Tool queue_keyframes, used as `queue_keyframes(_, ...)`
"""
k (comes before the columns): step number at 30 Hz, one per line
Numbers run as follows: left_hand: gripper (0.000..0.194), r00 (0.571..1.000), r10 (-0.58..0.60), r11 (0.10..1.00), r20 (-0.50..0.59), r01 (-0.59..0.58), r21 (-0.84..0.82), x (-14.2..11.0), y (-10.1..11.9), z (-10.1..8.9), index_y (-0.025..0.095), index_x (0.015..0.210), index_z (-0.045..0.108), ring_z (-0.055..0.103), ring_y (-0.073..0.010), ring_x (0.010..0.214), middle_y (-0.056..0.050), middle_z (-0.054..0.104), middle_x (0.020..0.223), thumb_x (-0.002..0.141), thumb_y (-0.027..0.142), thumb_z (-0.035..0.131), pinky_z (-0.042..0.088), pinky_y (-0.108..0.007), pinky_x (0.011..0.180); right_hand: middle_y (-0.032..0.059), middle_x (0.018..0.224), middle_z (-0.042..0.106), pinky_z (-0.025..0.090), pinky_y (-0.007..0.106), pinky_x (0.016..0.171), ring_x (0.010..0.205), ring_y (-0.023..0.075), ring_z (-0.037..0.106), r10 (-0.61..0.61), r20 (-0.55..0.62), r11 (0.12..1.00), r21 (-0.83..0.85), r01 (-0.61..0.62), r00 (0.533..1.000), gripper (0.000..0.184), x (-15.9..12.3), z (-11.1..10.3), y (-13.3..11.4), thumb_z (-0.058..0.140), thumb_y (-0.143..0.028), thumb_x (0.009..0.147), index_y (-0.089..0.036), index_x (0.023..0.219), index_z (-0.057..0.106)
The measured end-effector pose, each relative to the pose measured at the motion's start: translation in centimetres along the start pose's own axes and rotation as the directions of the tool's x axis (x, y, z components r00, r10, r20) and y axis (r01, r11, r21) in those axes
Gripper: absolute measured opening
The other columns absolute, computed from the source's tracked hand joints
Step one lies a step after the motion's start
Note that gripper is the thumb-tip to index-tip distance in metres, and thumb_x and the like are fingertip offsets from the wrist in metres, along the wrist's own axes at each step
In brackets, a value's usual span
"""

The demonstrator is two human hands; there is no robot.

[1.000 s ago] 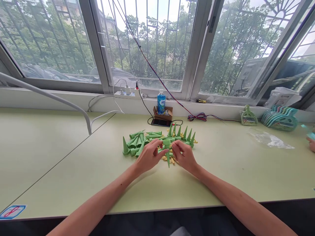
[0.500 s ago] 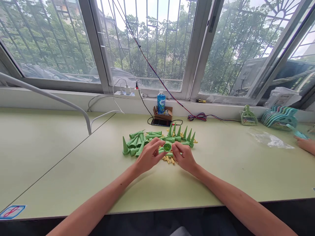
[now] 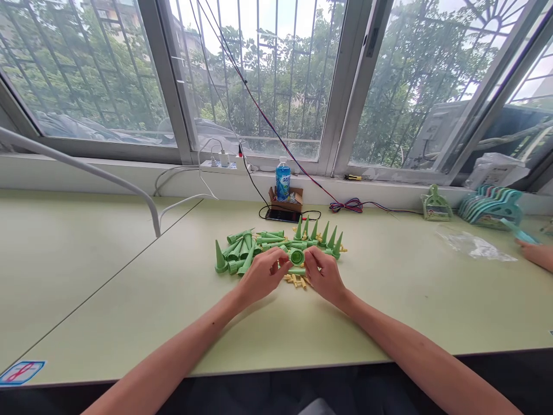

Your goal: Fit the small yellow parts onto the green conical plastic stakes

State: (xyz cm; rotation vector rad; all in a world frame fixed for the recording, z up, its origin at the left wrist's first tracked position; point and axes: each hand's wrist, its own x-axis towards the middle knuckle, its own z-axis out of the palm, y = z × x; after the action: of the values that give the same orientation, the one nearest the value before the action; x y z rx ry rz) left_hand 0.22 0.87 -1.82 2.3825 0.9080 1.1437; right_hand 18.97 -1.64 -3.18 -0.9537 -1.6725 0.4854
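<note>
A green plastic watering spike (image 3: 296, 257) is held between my hands, its round hollow end facing me and the rest of it hidden. My left hand (image 3: 265, 271) is closed at its left side, thumb and fingers at the rim. On the right side, the fingers of my right hand (image 3: 323, 275) are pinched together against the rim. Around my hands lies a pile of green spikes (image 3: 244, 249), some on their sides. Several upright spikes (image 3: 332, 237) stand at the right. Small yellow pegs (image 3: 296, 280) are scattered just below the held piece.
Behind the pile are a phone (image 3: 283, 215) with a cable and a small cardboard box (image 3: 294, 202) with a blue bottle (image 3: 283, 181). Toy-like dustpans (image 3: 490, 207), a plastic bag (image 3: 479, 245) and another person's hand (image 3: 538, 253) are at the right. A white tube (image 3: 108, 173) arches over the left.
The held green spike has shifted slightly right and up, and its open end faces me more fully. My right hand has moved a little to the right with it.
</note>
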Motion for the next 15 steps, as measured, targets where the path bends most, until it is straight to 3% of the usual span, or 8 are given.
queue_keyframes(7,0.054,0.998,-0.030,0.994,0.062,0.036,-0.098,0.3,1.0,-0.4,0.019,0.063,0.050,0.050,-0.0136,0.056,0.001,0.051,0.052,0.103,0.044,0.024,0.042,-0.027,0.066,-0.0032,0.057,0.045,0.035,0.024,0.051,0.050,0.0118,0.041,-0.037,-0.018,0.999,-0.035,0.037,0.999,0.036,0.1,-0.1,-0.4,0.038,-0.043,0.101,-0.020,0.077,0.051)
queue_keyframes(15,0.063,0.994,-0.051,0.988,0.092,0.063,-0.138,0.2,1.3,-0.7,0.019,0.054,0.047,0.046,-0.0132,0.052,0.001,0.048,0.045,0.102,0.051,0.023,0.041,-0.028,0.065,-0.0026,0.061,0.045,0.033,0.024,0.053,0.053,0.0116,0.039,-0.107,0.044,0.992,-0.064,0.110,0.993,0.032,0.3,-0.2,-0.4,0.039,-0.037,0.101,-0.020,0.079,0.053)
